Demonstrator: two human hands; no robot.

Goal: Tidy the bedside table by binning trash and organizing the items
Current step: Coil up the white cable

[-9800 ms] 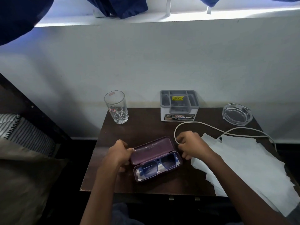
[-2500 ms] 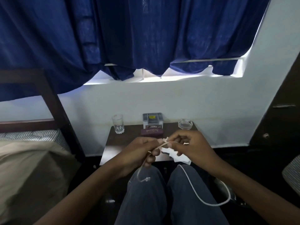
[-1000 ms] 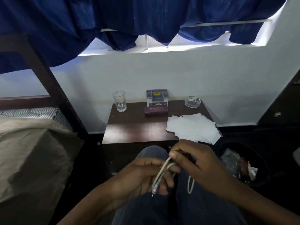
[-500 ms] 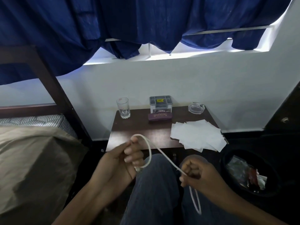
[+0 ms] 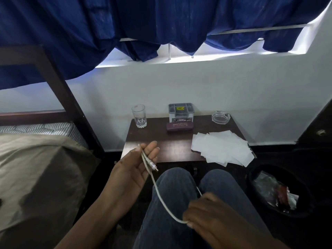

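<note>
In the head view, your left hand [image 5: 133,169] pinches the folded plug end of the white cable [image 5: 161,199] above your lap, near the surface [image 5: 158,141]. Your right hand [image 5: 206,212], nearer and further right, grips the cable's hanging slack.

White wall [image 5: 179,83] across the rear, with a faint yellowish band just above table height. Window [image 5: 215,51] set high; daylight enters only as a bright strip along the sill, as a dark blue curtain [image 5: 161,18] hangs over most of the opening. Dark wooden bed frame [image 5: 59,83] at left, carrying a striped mattress [image 5: 39,127] under a beige cover [image 5: 36,168]. Dark brown bedside table [image 5: 161,142] stands against the wall, its left edge near the frame. Floor [image 5: 280,151] dark, poorly lit. Dark door or cabinet front [image 5: 323,119] at far right.
</note>
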